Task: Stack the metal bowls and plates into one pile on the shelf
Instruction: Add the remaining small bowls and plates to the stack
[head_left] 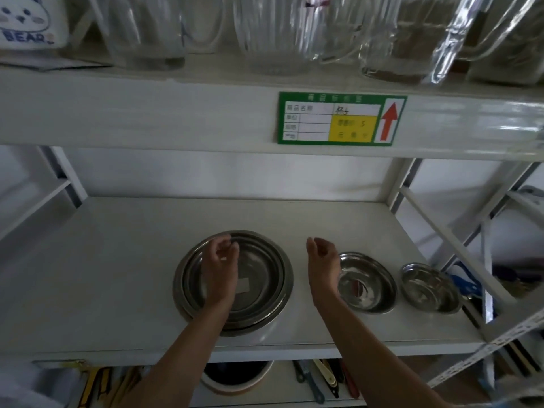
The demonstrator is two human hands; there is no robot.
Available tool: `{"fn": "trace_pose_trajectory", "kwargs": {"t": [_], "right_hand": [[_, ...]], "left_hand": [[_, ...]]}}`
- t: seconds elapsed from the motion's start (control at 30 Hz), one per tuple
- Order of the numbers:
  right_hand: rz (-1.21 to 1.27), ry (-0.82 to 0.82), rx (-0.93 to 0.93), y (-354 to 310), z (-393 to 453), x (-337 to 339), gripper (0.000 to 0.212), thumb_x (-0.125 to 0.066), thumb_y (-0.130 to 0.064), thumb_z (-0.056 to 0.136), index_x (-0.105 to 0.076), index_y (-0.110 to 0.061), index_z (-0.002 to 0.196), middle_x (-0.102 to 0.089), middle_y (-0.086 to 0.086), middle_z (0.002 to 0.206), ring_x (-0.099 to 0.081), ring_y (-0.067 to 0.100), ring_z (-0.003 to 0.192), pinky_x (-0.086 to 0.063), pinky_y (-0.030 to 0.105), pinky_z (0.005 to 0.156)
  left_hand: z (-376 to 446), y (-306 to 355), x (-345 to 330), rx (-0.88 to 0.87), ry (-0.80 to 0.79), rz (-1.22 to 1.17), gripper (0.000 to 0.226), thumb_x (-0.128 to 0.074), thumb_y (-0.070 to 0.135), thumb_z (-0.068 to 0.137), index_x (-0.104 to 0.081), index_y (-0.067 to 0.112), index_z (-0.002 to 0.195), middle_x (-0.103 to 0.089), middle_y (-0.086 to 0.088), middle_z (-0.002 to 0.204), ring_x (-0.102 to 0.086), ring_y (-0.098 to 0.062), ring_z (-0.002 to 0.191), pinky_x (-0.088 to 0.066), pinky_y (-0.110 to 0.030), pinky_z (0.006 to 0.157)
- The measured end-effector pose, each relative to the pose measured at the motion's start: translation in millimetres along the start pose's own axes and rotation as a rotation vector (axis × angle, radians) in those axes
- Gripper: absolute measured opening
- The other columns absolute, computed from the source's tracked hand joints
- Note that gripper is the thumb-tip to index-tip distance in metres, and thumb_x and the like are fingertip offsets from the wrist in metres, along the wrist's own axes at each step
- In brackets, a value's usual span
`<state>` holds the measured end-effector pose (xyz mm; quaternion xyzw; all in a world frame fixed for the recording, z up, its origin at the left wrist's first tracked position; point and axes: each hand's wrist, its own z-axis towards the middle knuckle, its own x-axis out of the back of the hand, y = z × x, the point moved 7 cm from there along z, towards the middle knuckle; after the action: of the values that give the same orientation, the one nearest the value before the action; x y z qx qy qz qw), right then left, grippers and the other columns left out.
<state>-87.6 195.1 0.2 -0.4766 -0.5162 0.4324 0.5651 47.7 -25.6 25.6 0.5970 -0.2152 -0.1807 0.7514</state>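
The white metal shelf (117,275) carries everything. At its middle sits a pile of wide, shallow steel plates (259,287), nested one inside another. Right of it stands a round shiny steel bowl (368,284), and further right, apart from it, a smaller steel bowl (431,288). The left hand (220,260) hovers over the pile, fingers loosely curled, holding nothing. The right hand (322,260), likewise loosely curled and holding nothing, hangs between pile and bowl.
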Motion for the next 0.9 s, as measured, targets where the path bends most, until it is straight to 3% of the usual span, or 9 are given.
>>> {"fn": "trace_pose_trajectory", "kwargs": {"t": [0.13,0.2,0.3,0.4,0.47,0.63,0.8,0.9], "right_hand": [[0.059,0.03,-0.024,-4.7,9.1,25.5,0.025,-0.06,-0.036,0.093,-0.067,-0.016,0.105,-0.07,0.002,0.089,-0.066,0.019,0.084,-0.051,0.031,0.074],[0.071,0.051,-0.025,-2.8,13.9,42.4,0.025,-0.061,-0.034,0.093,-0.068,-0.014,0.107,-0.071,0.005,0.091,-0.066,0.02,0.085,-0.048,0.027,0.07],[0.063,0.125,-0.032,2.4,22.2,75.8,0.022,-0.063,-0.031,0.093,-0.069,-0.014,0.105,-0.071,0.004,0.092,-0.066,0.021,0.088,-0.048,0.029,0.075],[0.053,0.199,-0.049,9.4,29.2,112.2,0.019,-0.063,-0.031,0.092,-0.067,-0.015,0.101,-0.07,0.003,0.091,-0.065,0.019,0.083,-0.05,0.032,0.076],[0.042,0.241,-0.055,15.3,33.3,137.4,0.018,-0.063,-0.03,0.093,-0.066,-0.014,0.101,-0.069,0.001,0.09,-0.063,0.014,0.079,-0.048,0.03,0.075],[0.054,0.302,-0.124,47.2,39.6,189.2,0.025,-0.06,-0.033,0.093,-0.065,-0.01,0.1,-0.068,0.002,0.083,-0.064,0.019,0.078,-0.051,0.035,0.073],[0.02,0.408,-0.238,71.0,30.2,237.7,0.044,-0.056,-0.031,0.097,-0.047,-0.005,0.131,-0.062,0.013,0.119,-0.06,0.031,0.112,-0.045,0.034,0.09],[0.028,0.474,-0.331,89.2,26.6,261.5,0.046,-0.054,-0.029,0.097,-0.041,-0.002,0.133,-0.057,0.021,0.125,-0.055,0.037,0.116,-0.044,0.038,0.091]], "left_hand": [[-28.4,13.2,-50.4,0.026,-0.136,0.008,0.019,-0.062,0.018,0.09,-0.063,0.009,0.106,-0.066,-0.006,0.097,-0.06,-0.015,0.084,-0.043,-0.015,0.071],[-46.3,20.2,-76.1,-0.009,-0.197,0.0,0.017,-0.061,0.019,0.091,-0.063,0.011,0.106,-0.067,-0.006,0.099,-0.061,-0.015,0.085,-0.048,-0.018,0.073],[-74.7,16.3,-113.8,0.05,-0.323,-0.054,0.02,-0.06,0.021,0.092,-0.061,0.014,0.11,-0.066,-0.01,0.096,-0.064,-0.019,0.081,-0.055,-0.02,0.063],[-97.0,-0.1,-144.5,0.116,-0.4,-0.033,0.028,-0.059,0.043,0.082,-0.058,0.028,0.105,-0.064,-0.011,0.101,-0.065,-0.025,0.086,-0.058,-0.045,0.076],[-110.3,-12.4,-162.9,0.137,-0.466,0.037,0.039,-0.054,0.05,0.076,-0.056,0.027,0.108,-0.061,-0.008,0.105,-0.063,-0.027,0.093,-0.054,-0.052,0.083],[-136.5,-21.2,-180.4,0.165,-0.497,0.207,0.022,-0.064,0.022,0.086,-0.052,0.008,0.097,-0.052,-0.007,0.091,-0.054,-0.034,0.096,-0.044,-0.035,0.073],[-152.0,-38.9,-186.8,0.29,-0.522,0.27,0.046,-0.059,0.021,0.091,-0.045,-0.006,0.125,-0.047,-0.02,0.121,-0.043,-0.02,0.091,-0.036,-0.03,0.074],[-154.6,-62.9,-198.5,0.35,-0.543,0.249,0.06,-0.057,0.043,0.08,-0.05,-0.004,0.116,-0.056,-0.027,0.115,-0.058,-0.036,0.091,-0.056,-0.045,0.072]]}}
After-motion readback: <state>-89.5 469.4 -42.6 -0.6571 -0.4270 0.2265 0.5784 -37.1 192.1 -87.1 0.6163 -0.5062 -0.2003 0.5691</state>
